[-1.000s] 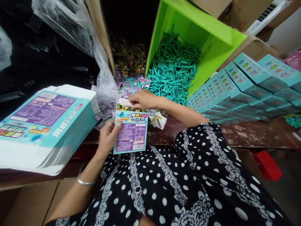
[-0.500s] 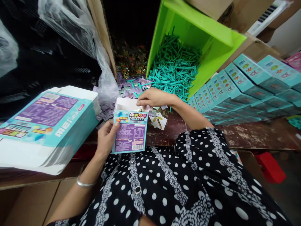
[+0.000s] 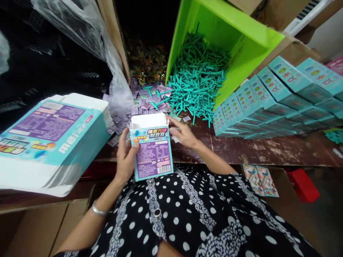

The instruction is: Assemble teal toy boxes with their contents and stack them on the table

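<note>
A small teal and purple carton (image 3: pixel 153 157) stands upright in front of my body, its white top flap raised. My left hand (image 3: pixel 125 157) is shut on its left edge, thumb on the printed face and fingers behind. At the carton's right side, my right hand (image 3: pixel 184 135) reaches with fingers apart, some tips partly hidden by the carton. A bit of white card (image 3: pixel 175 139) shows beneath that hand. Behind the carton lie many small purple sachets (image 3: pixel 142 103) with a few teal sticks among them.
A stack of flattened teal cartons (image 3: pixel 50 139) lies at left. A tilted green bin (image 3: pixel 243 25) spills teal sticks (image 3: pixel 198 85). Rows of closed teal boxes (image 3: pixel 268 96) stand at right. Clear plastic sheeting (image 3: pixel 118 92) hangs at a cardboard edge. Below the table is a red object (image 3: pixel 302 185).
My right hand has left the carton's open top and moved down to its right side, over the printed cards. The carton has shifted slightly right and down in my left hand.
</note>
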Tool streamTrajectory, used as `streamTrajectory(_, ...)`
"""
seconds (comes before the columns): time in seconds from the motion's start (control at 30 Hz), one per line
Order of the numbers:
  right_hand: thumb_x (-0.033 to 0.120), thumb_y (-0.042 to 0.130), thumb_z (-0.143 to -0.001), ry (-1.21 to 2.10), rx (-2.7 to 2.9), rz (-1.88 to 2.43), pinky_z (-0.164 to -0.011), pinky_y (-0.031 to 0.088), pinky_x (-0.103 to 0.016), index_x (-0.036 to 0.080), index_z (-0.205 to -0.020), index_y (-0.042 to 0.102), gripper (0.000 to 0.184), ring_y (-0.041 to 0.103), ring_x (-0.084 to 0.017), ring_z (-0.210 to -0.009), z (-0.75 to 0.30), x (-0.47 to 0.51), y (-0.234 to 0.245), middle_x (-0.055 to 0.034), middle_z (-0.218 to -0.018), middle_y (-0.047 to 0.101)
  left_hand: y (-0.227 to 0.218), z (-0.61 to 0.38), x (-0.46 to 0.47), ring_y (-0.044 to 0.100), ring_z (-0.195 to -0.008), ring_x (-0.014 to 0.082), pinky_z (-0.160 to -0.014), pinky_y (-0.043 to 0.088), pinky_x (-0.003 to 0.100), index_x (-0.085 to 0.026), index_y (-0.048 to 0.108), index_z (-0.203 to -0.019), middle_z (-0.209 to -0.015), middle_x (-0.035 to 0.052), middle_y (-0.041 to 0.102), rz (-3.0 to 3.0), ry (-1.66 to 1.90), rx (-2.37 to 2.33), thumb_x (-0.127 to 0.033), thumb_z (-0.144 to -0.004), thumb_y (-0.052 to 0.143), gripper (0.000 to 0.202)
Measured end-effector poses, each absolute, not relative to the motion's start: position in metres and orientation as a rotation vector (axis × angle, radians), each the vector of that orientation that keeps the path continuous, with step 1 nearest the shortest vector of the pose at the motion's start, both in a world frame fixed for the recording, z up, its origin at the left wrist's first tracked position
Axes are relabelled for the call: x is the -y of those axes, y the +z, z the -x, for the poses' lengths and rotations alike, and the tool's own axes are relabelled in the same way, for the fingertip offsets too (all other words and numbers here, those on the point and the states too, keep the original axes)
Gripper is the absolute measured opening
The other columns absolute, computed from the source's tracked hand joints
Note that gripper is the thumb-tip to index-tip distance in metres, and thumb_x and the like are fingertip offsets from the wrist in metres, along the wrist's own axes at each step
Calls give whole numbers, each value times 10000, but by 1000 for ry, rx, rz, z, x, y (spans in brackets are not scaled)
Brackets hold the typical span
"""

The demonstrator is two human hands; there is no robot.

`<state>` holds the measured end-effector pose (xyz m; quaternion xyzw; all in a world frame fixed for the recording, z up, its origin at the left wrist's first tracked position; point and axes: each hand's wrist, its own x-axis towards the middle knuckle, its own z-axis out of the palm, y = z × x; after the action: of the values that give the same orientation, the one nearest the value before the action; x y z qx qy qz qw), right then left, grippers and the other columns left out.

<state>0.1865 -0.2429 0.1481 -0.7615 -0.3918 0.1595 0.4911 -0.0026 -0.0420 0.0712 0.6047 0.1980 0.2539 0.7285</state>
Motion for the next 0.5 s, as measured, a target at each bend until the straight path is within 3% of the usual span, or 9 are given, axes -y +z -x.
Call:
streamTrajectory(0.07,837,634,-1014,414,850,1799,-1351,451,-482,270,-1659,619,859,566,-336,-1624,-155,246,121,-141,-1752,608,67,0,43,677,-1487,387,-1158,607,430,-288,549,-1694,-1655,148,676,-1339,514,-408,-570,-878,877,923)
streamTrajectory(0.13,783,580,-1062,401,769,1794,-1336,460,-441,282,-1583,667,728,596,-315,-1593,-133,244,105,-123,-1708,644,64,-3,41,684,-1442,374,-1123,606,405,-280,630,-1592,-1610,122,695,-1378,482,-397,-516,-831,875,834)
streamTrajectory(0.2,738,528,-1093,393,739,1821,-1261,510,-424,287,-1406,741,589,676,-306,-1465,-127,240,101,-113,-1547,738,62,-7,36,739,-1214,326,-984,618,365,-269,724,-1364,-1348,83,778,-1436,457,-444,-516,-828,836,601)
streamTrajectory(0.27,709,512,-1093,359,746,1868,-1154,550,-423,280,-1151,747,493,727,-303,-1252,-133,236,102,-106,-1274,792,64,-12,32,686,-929,268,-814,574,331,-262,715,-1041,-972,26,714,-1507,445,-521,-586,-874,775,370)
streamTrajectory(0.33,699,529,-1067,289,766,1895,-1074,553,-427,277,-939,656,460,695,-291,-1072,-143,232,103,-85,-1042,735,67,-18,30,582,-795,233,-729,509,322,-264,615,-855,-803,-2,572,-1566,465,-567,-698,-923,707,448)
streamTrajectory(0.4,703,579,-1022,214,759,1862,-1041,546,-421,277,-869,581,453,652,-277,-1033,-150,226,102,-73,-993,676,71,-24,31,553,-790,220,-733,492,320,-264,584,-855,-811,-4,552,-1586,539,-571,-785,-924,689,536)
streamTrajectory(0.5,714,711,-919,186,617,1705,-923,556,-372,283,-976,566,459,643,-250,-1044,-150,217,97,-65,-1073,664,75,-29,32,577,-821,201,-778,506,310,-267,564,-986,-874,-14,574,-1531,695,-580,-816,-847,805,616)
